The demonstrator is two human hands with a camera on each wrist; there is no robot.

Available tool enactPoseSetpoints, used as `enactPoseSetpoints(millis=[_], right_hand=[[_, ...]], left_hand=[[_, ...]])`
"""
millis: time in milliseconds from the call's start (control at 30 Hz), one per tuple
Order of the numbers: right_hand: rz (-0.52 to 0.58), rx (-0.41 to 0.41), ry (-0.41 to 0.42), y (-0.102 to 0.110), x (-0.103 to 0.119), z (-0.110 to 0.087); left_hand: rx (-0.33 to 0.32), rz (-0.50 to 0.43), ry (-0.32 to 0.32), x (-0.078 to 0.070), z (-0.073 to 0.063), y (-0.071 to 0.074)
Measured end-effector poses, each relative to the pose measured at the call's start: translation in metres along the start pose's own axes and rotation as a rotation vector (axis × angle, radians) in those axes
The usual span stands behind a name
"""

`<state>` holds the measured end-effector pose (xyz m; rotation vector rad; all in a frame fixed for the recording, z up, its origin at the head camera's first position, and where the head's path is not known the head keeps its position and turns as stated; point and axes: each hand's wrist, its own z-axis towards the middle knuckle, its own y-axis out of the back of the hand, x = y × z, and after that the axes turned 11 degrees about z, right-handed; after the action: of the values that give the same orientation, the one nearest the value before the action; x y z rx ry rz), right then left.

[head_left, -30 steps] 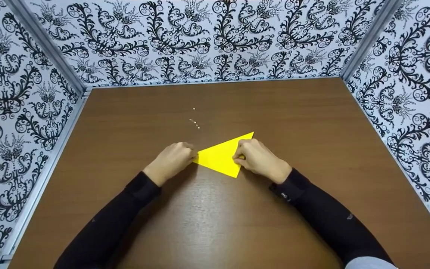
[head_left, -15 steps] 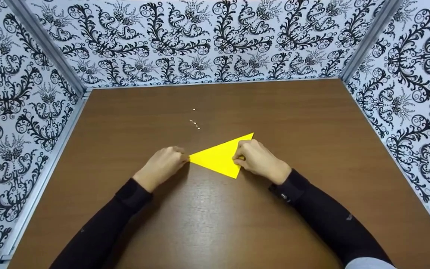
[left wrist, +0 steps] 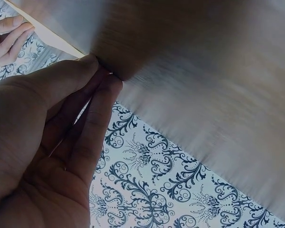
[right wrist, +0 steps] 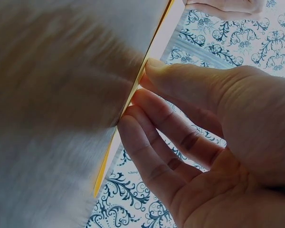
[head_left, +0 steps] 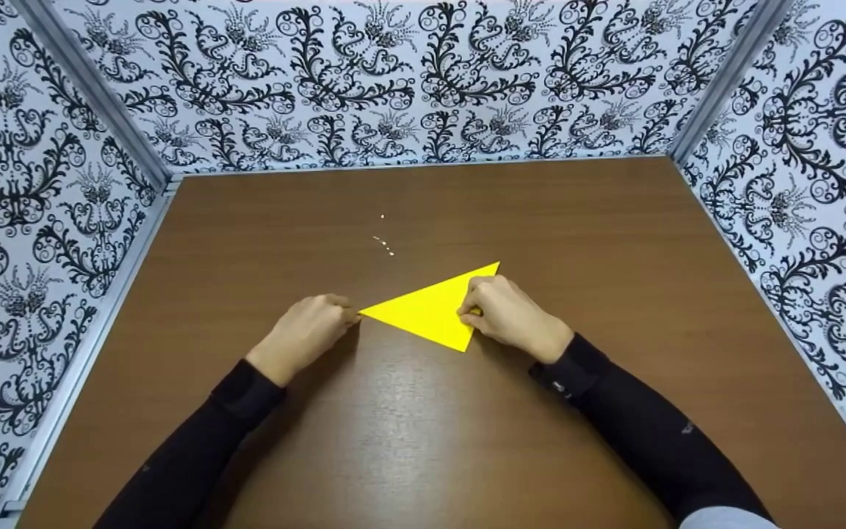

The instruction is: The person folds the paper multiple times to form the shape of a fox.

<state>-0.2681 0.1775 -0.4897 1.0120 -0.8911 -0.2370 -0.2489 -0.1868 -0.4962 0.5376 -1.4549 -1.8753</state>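
Observation:
A yellow sheet of paper [head_left: 423,312], folded into a long triangle, lies on the brown table with its narrow point to the left. At that point are the fingertips of my left hand [head_left: 305,330], thumb and fingers drawn together on the tip. My right hand [head_left: 507,308] holds the wide end, its curled fingers and thumb bearing on the paper near the right edge. In the right wrist view the paper [right wrist: 100,178] appears edge-on as a thin yellow strip under the fingertips. The left wrist view shows the thumb [left wrist: 80,71] right where the paper narrows out.
The brown table [head_left: 577,220] spreads around the paper. Small bright specks [head_left: 384,243] show on it beyond the hands. Patterned black-and-white walls [head_left: 423,81] with grey metal posts [head_left: 724,73] enclose the back and both sides.
My left hand has slid leftward and slightly nearer along the paper, so the pointed tip now shows. The right hand and the paper have stayed in place.

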Motion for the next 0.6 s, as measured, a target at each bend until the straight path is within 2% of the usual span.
enactPoseSetpoints(millis=[400, 600], right_hand=[[0.003, 0.000, 0.002, -0.001, -0.002, -0.001], [0.008, -0.007, 0.005, -0.001, -0.002, 0.000]], left_hand=[[0.020, 0.039, -0.030, 0.001, 0.005, 0.004], [0.020, 0.032, 0.002, 0.003, 0.010, 0.006]])
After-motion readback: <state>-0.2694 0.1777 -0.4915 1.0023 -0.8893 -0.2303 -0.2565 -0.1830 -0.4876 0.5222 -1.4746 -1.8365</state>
